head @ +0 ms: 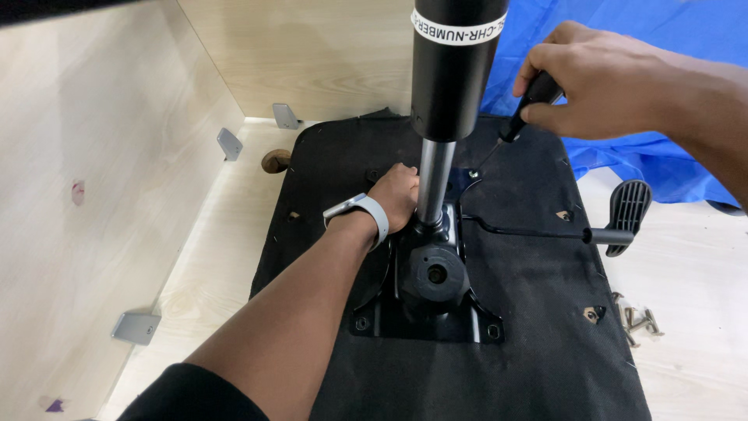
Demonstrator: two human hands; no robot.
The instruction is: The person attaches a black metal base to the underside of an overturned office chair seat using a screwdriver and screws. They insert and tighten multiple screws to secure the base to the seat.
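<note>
Two hands: right [600, 86] grips screwdriver [523, 109]; left [396, 195] on mechanism plate [425, 300].

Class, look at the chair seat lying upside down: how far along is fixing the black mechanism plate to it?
Done: the mechanism plate lies on the seat underside, gas cylinder in place. In hand: the right hand drives a screwdriver at a far corner while the left hand steadies the plate. Left: loose screws lie beside the seat; whether the near holes are filled is unclear.

Left hand [397, 195] reaches forward, fingers curled low; right hand [600, 82] raised, its grip closed tight.
</note>
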